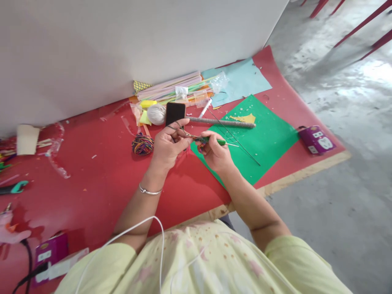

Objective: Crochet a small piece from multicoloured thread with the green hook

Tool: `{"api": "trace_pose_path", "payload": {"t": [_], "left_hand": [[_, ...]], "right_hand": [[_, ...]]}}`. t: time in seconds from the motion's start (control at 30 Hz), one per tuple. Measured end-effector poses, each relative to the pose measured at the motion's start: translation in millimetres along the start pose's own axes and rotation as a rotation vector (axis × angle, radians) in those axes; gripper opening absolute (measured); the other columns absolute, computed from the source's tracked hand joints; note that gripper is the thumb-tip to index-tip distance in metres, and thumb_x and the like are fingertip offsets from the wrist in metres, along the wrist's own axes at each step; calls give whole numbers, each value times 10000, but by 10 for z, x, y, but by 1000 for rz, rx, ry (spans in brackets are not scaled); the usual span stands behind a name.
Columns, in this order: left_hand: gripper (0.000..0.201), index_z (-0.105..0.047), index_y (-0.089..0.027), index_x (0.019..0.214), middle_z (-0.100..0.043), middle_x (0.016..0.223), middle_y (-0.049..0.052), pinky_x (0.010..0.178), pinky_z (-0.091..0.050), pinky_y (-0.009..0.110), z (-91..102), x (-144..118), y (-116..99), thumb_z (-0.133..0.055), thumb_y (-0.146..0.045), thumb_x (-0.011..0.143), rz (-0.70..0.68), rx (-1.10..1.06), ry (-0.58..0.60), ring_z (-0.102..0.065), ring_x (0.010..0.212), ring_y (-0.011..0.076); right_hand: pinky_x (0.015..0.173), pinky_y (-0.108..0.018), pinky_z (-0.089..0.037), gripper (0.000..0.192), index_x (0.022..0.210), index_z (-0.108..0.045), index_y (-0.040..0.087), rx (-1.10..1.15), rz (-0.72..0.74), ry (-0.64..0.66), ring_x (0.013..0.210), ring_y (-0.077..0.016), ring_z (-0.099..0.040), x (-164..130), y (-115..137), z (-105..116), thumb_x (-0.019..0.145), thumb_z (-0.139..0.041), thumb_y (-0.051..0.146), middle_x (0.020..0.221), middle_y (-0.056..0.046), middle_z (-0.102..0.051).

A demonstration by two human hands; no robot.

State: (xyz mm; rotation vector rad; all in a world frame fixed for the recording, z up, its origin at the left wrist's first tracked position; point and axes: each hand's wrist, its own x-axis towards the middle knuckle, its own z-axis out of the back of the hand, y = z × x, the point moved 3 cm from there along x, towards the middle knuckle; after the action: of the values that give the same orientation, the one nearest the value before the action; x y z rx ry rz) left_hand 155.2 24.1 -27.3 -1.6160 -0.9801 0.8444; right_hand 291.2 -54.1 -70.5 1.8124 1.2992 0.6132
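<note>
Over the red table, my left hand (169,143) and my right hand (216,152) work close together, fingers closed. My left fingers pinch a thin dark piece, perhaps thread or wire, that runs toward my right hand; its kind is unclear. My right hand grips a slim green piece (221,142) with a thin pale tip sticking out to the right. Some multicoloured yarn shows under my right fingers. Beside my left hand lie a multicoloured yarn ball (142,143), a black phone (175,113) and a white ball of thread (156,114).
A green sheet (269,139) lies under a long wrapped stick (223,121) and a thin dark rod (245,148). Straws (171,85) and a light blue sheet (245,79) are by the wall. A purple box (316,139) sits right; a glue gun (12,228) sits left.
</note>
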Motion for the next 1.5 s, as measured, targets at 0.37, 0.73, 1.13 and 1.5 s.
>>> {"api": "trace_pose_path", "payload": {"t": [0.37,0.73,1.13,1.5], "left_hand": [[540,-806,-248,1269,-798,882,13,556,-354,209,74,-27,-82,-867,-166,738,-187,245,-2,-450,585,61],[462,-840,-241,1216,-818,844,26,550,-397,219,168,-13,-182,-916,-275,761,-273,376,12,-498,570,70],[499,-836,-244,1232,-821,838,18,550,-464,208,206,22,-105,-935,-301,746,-280,338,27,-582,576,78],[509,-828,-232,1259,-830,847,29,556,-449,215,199,41,-68,-921,-254,759,-268,330,50,-581,586,82]], "right_hand": [[548,-256,-437,386,1015,-865,306,-263,165,129,738,-111,-602,57,-5,105,929,-727,655,1118,-38,-729],[545,-234,-483,496,1137,-841,294,-182,11,120,630,-101,-629,44,-51,98,696,-984,468,860,13,-801],[560,-238,-537,728,1323,-768,330,-271,24,169,687,-89,-642,59,46,47,638,-1014,337,1332,-45,-799],[492,-196,-575,464,1033,-661,233,-31,-161,150,588,-131,-762,22,-32,-36,744,-964,433,746,41,-800]]}}
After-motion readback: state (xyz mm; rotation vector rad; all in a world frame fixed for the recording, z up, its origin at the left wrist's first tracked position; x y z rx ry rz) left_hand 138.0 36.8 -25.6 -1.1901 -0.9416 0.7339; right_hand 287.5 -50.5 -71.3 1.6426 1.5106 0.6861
